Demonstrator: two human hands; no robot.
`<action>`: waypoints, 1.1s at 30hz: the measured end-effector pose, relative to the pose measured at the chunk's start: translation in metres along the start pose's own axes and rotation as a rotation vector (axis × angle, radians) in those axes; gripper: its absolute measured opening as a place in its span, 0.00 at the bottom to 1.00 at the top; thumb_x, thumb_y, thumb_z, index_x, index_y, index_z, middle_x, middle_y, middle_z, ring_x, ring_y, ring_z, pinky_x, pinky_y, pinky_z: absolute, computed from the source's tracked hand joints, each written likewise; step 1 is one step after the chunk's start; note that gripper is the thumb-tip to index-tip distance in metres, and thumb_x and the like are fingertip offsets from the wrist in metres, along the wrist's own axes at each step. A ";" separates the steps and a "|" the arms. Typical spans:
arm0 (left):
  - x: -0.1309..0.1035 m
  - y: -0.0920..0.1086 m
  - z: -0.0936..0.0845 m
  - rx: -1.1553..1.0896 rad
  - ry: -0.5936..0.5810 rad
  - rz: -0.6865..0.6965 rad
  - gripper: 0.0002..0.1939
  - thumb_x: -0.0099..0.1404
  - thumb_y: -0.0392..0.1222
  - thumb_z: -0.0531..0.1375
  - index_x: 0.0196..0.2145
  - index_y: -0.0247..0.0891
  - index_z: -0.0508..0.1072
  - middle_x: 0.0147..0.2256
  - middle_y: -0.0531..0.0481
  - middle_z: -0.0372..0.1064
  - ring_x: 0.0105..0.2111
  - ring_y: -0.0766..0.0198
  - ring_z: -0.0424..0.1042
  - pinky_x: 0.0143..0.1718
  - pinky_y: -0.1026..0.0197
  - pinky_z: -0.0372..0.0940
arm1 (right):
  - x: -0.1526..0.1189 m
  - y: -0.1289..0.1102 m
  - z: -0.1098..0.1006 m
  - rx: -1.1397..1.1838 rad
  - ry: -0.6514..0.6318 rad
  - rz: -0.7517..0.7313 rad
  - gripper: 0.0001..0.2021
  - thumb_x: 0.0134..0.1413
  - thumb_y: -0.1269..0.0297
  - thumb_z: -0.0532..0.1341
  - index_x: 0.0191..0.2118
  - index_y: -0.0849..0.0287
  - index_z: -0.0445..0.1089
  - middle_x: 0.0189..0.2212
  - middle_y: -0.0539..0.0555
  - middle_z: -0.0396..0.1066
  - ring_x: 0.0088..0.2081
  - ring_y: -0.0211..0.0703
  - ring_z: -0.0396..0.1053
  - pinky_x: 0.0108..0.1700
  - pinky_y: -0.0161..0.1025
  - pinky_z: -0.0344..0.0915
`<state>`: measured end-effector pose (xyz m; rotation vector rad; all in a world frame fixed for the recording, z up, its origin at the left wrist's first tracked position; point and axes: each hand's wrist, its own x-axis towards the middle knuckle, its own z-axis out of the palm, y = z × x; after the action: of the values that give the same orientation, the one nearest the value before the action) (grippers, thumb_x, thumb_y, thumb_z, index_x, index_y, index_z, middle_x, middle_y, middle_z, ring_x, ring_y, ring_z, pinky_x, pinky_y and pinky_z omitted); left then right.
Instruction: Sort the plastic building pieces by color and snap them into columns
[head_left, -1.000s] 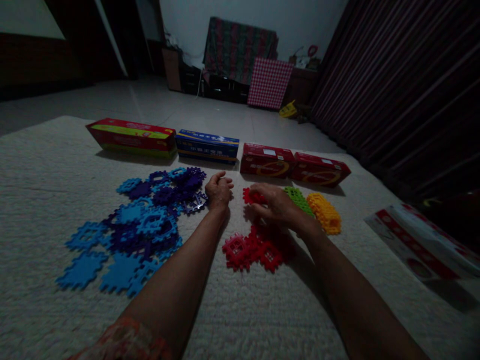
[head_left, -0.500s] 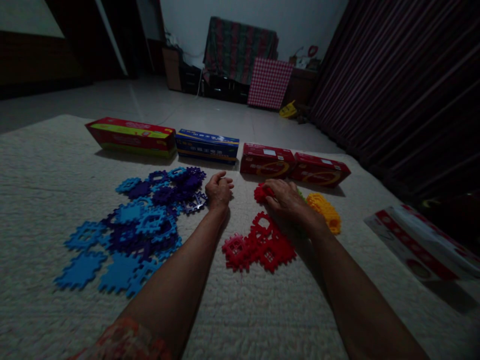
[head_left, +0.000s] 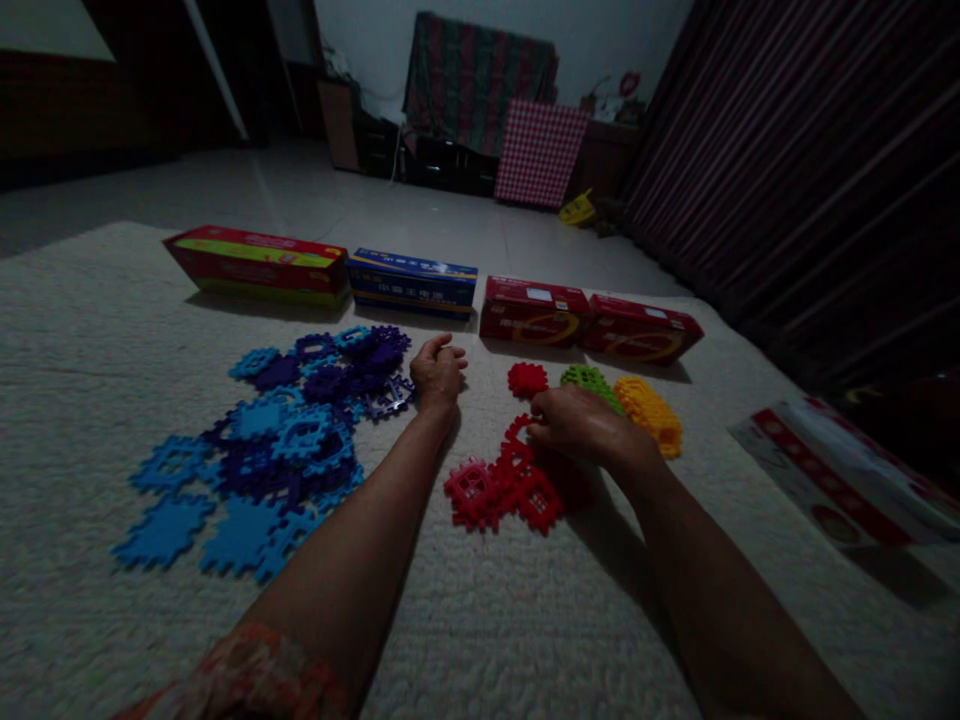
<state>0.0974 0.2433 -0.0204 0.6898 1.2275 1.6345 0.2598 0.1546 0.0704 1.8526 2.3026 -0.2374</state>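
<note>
My left hand (head_left: 437,372) rests on the pale mat with its fingers loosely spread, holding nothing, just right of a pile of blue and purple toothed plastic pieces (head_left: 300,430). Over the upper part of a cluster of red pieces (head_left: 517,480) is my right hand (head_left: 574,420), fingers bent downward; whether a piece is between the fingertips is hidden. A single red piece (head_left: 528,379) lies beyond its fingertips. Green pieces (head_left: 589,381) are just behind that hand, and stacked yellow pieces (head_left: 649,412) stand to their right.
Along the far side of the mat (head_left: 450,600) stand a red and yellow-green box (head_left: 259,266), a blue box (head_left: 412,284) and two dark red boxes (head_left: 534,312). A white and red package (head_left: 840,475) lies at the right.
My right hand has drawn back from the single red piece towards me, over the red cluster, uncovering that piece and the green ones. My left hand has stayed in place.
</note>
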 end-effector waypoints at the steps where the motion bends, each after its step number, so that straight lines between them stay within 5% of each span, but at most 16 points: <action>1: 0.000 0.000 0.000 0.000 -0.001 0.000 0.21 0.50 0.36 0.54 0.43 0.36 0.74 0.27 0.52 0.72 0.22 0.68 0.70 0.19 0.70 0.57 | 0.001 -0.002 0.002 -0.021 -0.020 0.021 0.05 0.53 0.67 0.64 0.30 0.59 0.77 0.30 0.62 0.77 0.30 0.47 0.73 0.31 0.39 0.60; 8: -0.001 0.001 -0.001 0.014 -0.004 0.011 0.21 0.51 0.36 0.55 0.43 0.37 0.75 0.28 0.51 0.72 0.23 0.67 0.70 0.20 0.70 0.57 | 0.005 -0.001 0.003 -0.021 -0.017 -0.008 0.06 0.52 0.69 0.62 0.30 0.58 0.78 0.29 0.59 0.78 0.30 0.44 0.72 0.29 0.37 0.56; 14: 0.000 0.000 -0.001 -0.009 -0.006 0.011 0.20 0.51 0.36 0.55 0.42 0.37 0.75 0.28 0.51 0.72 0.22 0.68 0.70 0.20 0.70 0.56 | 0.004 0.004 -0.003 0.230 0.031 -0.146 0.03 0.51 0.70 0.62 0.29 0.57 0.73 0.25 0.50 0.74 0.26 0.38 0.66 0.28 0.35 0.55; 19: 0.000 0.002 0.000 -0.038 0.036 -0.005 0.19 0.51 0.36 0.56 0.42 0.37 0.74 0.28 0.51 0.72 0.23 0.68 0.70 0.20 0.71 0.55 | 0.004 0.001 -0.005 0.330 0.170 -0.234 0.05 0.55 0.68 0.62 0.29 0.58 0.68 0.24 0.48 0.70 0.26 0.36 0.63 0.29 0.34 0.54; 24: -0.001 0.006 0.001 -0.052 0.059 -0.012 0.20 0.50 0.35 0.55 0.42 0.36 0.74 0.27 0.52 0.71 0.23 0.68 0.71 0.20 0.71 0.56 | 0.008 -0.010 0.007 0.125 0.328 -0.197 0.02 0.59 0.69 0.60 0.34 0.59 0.69 0.33 0.55 0.72 0.31 0.40 0.65 0.34 0.37 0.55; 33: 0.000 0.002 0.000 -0.037 0.035 0.001 0.21 0.50 0.36 0.55 0.43 0.37 0.74 0.27 0.51 0.71 0.23 0.67 0.71 0.20 0.70 0.56 | 0.001 -0.012 0.006 0.140 0.149 -0.321 0.07 0.55 0.72 0.63 0.41 0.58 0.70 0.42 0.58 0.71 0.39 0.45 0.68 0.38 0.38 0.60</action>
<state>0.0971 0.2432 -0.0182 0.6415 1.2189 1.6723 0.2477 0.1520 0.0643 1.5977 2.7485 -0.3197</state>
